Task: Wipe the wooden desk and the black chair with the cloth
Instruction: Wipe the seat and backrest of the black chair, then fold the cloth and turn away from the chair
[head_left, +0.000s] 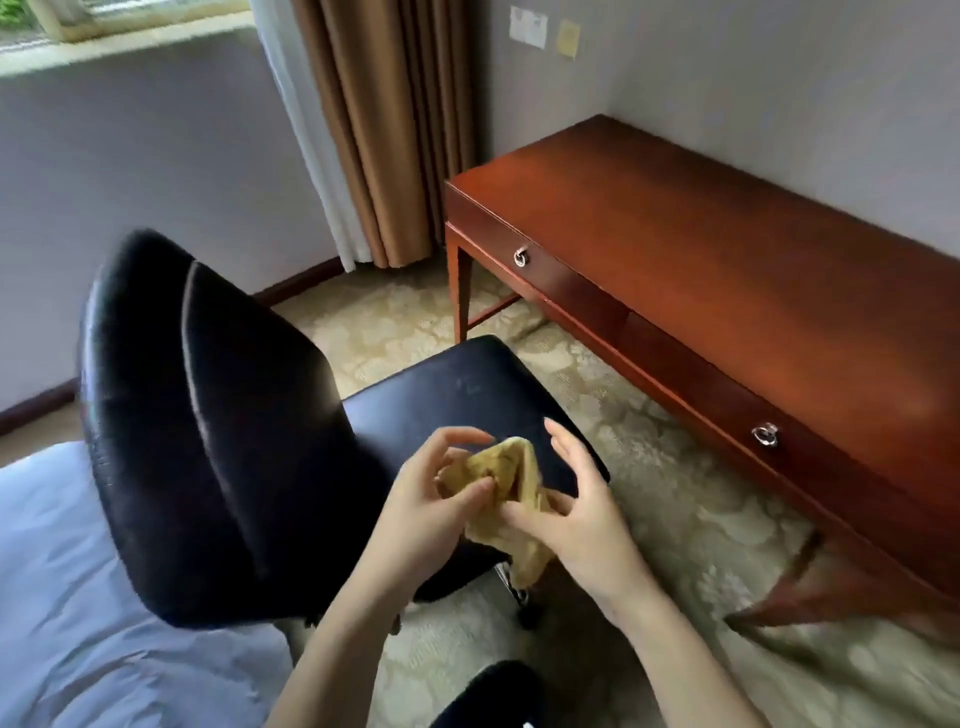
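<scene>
Over carpet (675, 493), your left hand (431, 499) and right hand (576, 512) pinch the cloth (511, 480) above the black chair (457, 384); wooden desk (727, 249) at two o'clock.

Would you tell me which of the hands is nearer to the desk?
Right. The right hand holds the cloth on the desk side; the left hand holds it toward the chair back.

Soft daylight is entering from the upper-left window (78, 26), glinting on the black chair (208, 415); edges are bending, blurring.
</scene>
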